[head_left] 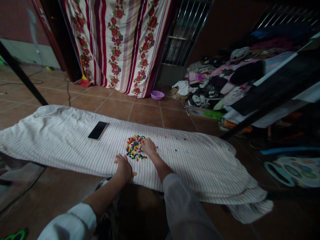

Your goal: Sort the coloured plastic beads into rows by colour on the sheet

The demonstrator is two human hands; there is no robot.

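Support from the left hand, palm down, fingers spread on the striped cloth; just beyond, the right hand, fingertips bunched at the right side of the pile of coloured pieces, whether around one too small to tell. Best pinched lightly, without nudging the rest; farther off, a phone.

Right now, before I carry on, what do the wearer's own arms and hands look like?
Both the left hand and the right hand are bare, five-fingered human hands, with no gloves and no cables on them. The left sleeve looks pale, almost white, with a darker seam-like line near its edge. The right sleeve looks greyer in this dim light. Both sleeves stop short of the wrists.
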